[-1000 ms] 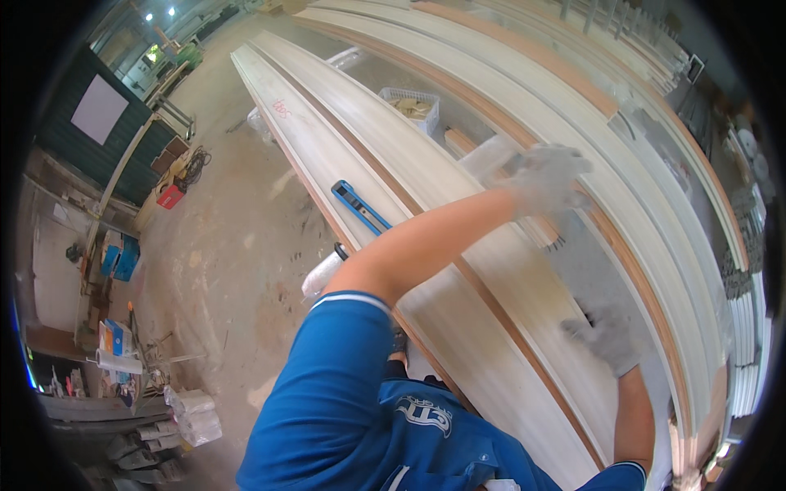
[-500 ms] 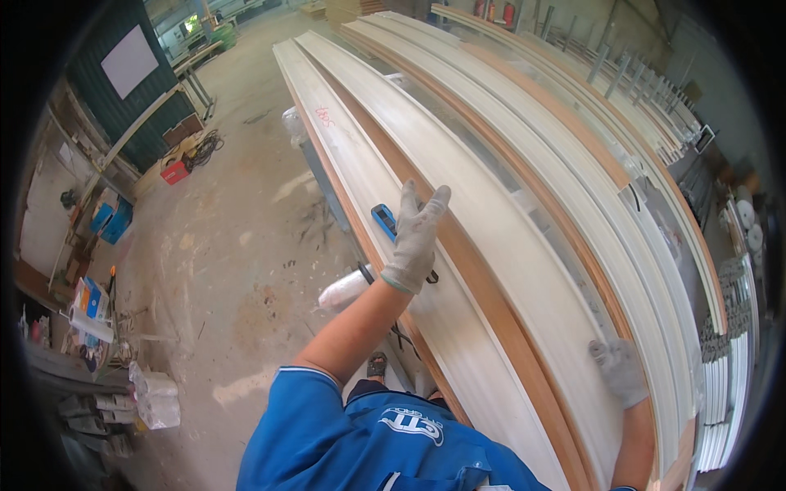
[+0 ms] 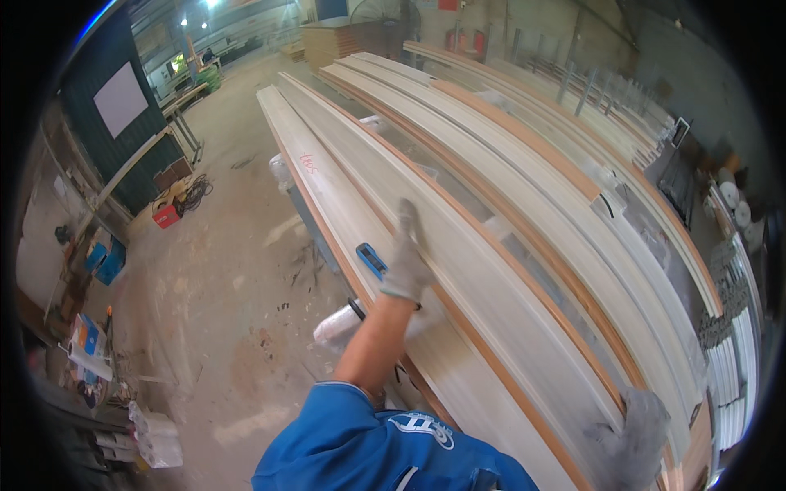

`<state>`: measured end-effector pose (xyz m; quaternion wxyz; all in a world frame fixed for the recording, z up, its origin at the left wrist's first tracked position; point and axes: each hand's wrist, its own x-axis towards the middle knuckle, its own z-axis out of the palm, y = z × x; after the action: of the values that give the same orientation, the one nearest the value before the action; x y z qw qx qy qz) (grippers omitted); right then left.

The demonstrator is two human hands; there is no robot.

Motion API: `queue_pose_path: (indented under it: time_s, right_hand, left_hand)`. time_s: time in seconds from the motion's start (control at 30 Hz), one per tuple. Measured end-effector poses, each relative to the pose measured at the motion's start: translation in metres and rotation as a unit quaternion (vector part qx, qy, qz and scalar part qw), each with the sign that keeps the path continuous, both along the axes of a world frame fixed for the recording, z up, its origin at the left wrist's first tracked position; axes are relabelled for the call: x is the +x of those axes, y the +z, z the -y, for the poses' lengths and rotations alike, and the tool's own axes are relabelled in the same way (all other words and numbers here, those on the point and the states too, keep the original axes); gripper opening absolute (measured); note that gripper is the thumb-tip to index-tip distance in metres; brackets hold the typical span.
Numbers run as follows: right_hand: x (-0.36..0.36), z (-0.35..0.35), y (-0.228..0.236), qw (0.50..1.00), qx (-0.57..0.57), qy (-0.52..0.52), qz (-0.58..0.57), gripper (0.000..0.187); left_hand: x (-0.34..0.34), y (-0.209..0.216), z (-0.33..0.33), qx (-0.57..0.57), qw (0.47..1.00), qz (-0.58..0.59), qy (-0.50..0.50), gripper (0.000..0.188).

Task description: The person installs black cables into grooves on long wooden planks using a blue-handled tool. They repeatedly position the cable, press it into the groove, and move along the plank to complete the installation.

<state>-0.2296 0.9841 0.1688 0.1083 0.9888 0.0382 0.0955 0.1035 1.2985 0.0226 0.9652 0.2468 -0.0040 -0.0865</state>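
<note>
Two long white moulded boards with brown wood edges lie side by side in front of me. My left hand [image 3: 407,262], in a grey glove, is at the seam between the left board [image 3: 327,192] and the right board [image 3: 483,286]. Its fingers look stretched out along the boards, though slightly blurred. Just left of it, a blue-and-black handheld tool [image 3: 372,260] lies on the left board. My right hand [image 3: 639,438], gloved and smeared, is wrapped over the right board's outer edge near its close end; its fingertips are hard to make out.
More long white and brown profiles [image 3: 524,180] lie to the right. Wrapped supports [image 3: 337,323] stick out under the boards on the left. A red box [image 3: 166,216] with cables, a blue crate [image 3: 106,262] and wrapped rolls [image 3: 155,434] stand along the left side.
The right board has shifted left and tilted, narrowing the brown strip at the seam and exposing its brown right edge. My right hand has come closer and over that edge. My left fingers have drawn together.
</note>
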Motion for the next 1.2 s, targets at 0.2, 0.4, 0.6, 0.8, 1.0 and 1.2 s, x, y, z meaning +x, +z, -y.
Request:
queue_pose_path:
  time_s: [0.2, 0.4, 0.6, 0.8, 1.0, 1.2]
  right_hand:
    - [-0.079, 0.008, 0.001, 0.994, 0.054, -0.093, -0.011, 0.055]
    - [-0.134, 0.035, -0.02, 0.976, 0.072, -0.203, -0.002, 0.054]
    - [-0.169, 0.103, -0.116, 0.954, -0.141, -0.197, 0.176, 0.045]
    - [-0.157, 0.138, -0.098, 0.88, -0.389, -0.191, 0.195, 0.047]
    - [-0.139, 0.11, -0.05, 0.896, -0.274, -0.244, 0.251, 0.044]
    - [-0.134, 0.113, -0.037, 0.899, -0.251, -0.187, 0.307, 0.047]
  left_hand:
    - [-0.008, -0.009, 0.011, 0.103, 0.99, 0.048, 0.085, 0.094]
    - [-0.027, -0.008, 0.059, -0.122, 0.985, 0.023, -0.122, 0.083]
    - [0.014, 0.013, 0.12, 0.259, 0.882, 0.368, 0.14, 0.063]
    - [0.031, 0.069, 0.162, -0.176, 0.966, 0.114, -0.154, 0.049]
    - [0.021, 0.089, 0.192, -0.167, 0.966, -0.049, -0.19, 0.053]
    - [0.04, 0.048, 0.219, -0.237, 0.94, -0.027, -0.245, 0.051]
